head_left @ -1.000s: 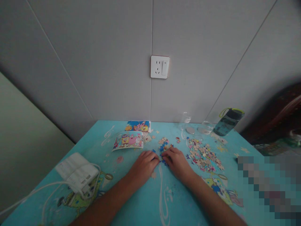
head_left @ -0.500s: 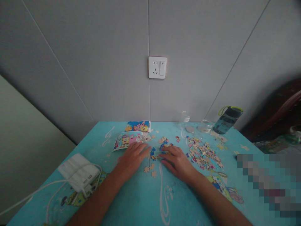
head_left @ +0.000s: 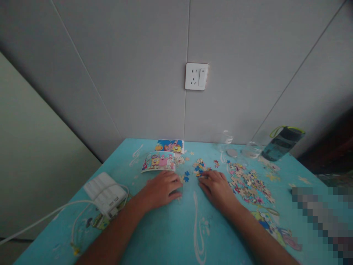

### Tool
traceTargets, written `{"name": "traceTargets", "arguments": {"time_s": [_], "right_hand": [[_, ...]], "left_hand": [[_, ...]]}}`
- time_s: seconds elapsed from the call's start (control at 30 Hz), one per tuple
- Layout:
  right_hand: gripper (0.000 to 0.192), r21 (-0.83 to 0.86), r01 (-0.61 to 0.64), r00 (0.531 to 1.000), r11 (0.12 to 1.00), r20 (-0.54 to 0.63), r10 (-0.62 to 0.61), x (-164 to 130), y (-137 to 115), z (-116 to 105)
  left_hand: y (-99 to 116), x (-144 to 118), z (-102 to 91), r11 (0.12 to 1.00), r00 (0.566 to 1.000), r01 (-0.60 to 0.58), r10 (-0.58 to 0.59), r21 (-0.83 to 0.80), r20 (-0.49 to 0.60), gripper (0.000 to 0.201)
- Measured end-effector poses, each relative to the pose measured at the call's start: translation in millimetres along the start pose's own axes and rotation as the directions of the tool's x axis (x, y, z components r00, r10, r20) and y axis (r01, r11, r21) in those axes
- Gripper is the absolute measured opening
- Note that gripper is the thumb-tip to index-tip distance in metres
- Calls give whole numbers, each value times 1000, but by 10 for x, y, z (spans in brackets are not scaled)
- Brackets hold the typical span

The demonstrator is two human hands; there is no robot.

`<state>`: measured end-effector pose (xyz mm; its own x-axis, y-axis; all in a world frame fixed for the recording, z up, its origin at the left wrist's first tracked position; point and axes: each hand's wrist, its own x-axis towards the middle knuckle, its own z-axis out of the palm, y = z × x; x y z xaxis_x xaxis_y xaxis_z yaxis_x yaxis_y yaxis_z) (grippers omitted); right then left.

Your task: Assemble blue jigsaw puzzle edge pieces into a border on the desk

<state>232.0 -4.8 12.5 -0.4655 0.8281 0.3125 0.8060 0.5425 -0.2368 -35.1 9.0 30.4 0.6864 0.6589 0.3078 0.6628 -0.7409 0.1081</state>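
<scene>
Matt printed tablecloth (head_left: pixel 165 228), cardboard puzzle pieces (head_left: pixel 249 182), glossy plastic bottle (head_left: pixel 281 144).

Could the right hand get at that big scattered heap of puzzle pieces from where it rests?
Probably yes. The right hand lies flat on the table, and the heap of puzzle pieces sits just to its right with only bare tabletop between them.

The turquoise counter (head_left: pixel 165 235) with a printed cartoon pattern is marked with white swirls and yellow cartoon figures. At 12 o'clock of the hands, a bright reference card (head_left: pixel 159 162) printed in yellow, pink and blue is seen. At 3 o'clock, a scattered heap of pink, blue and beige puzzle pieces (head_left: pixel 249 181) is shown. At 9 o'clock, a white plastic power adapter (head_left: pixel 105 190) is found.
</scene>
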Motion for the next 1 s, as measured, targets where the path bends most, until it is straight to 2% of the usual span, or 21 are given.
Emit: {"name": "traceTargets", "arguments": {"time_s": [0.1,0.23,0.33,0.43,0.57,0.67,0.8,0.9,1.0], "right_hand": [[18,-42,-100,995,994,-10,100,-6,86,-27],[15,-34,-147,989,988,9,148,-31,119,-29],[16,-34,-137,990,990,22,137,-48,104,-42],[17,-24,-91,994,996,53,93,-57,59,-82],[19,1,-37,996,999,79,37,-50,6,-126],[22,28,-55,996,998,73,53,-40,22,-117],[24,120,-124,992,985,45,119,-40,83,-85],[23,265,-128,992,956,12,129,-47,73,-80],[18,409,-112,994,905,32,108,-56,-6,-78]], "left_hand": [[52,-30,-57,987,991,-90,101,-134,82,18],[36,-53,-79,979,989,-85,105,-183,103,13],[20,-50,-69,982,984,-84,108,-169,140,7],[20,-36,-39,987,980,-82,105,-140,166,12],[30,-4,16,994,990,-24,39,-110,137,24],[49,15,43,993,993,17,-3,-119,118,28],[87,11,40,986,992,16,5,-167,125,28],[110,-2,13,978,986,-21,55,-208,157,27],[118,-13,-12,971,977,-53,99,-235,189,24]]}}
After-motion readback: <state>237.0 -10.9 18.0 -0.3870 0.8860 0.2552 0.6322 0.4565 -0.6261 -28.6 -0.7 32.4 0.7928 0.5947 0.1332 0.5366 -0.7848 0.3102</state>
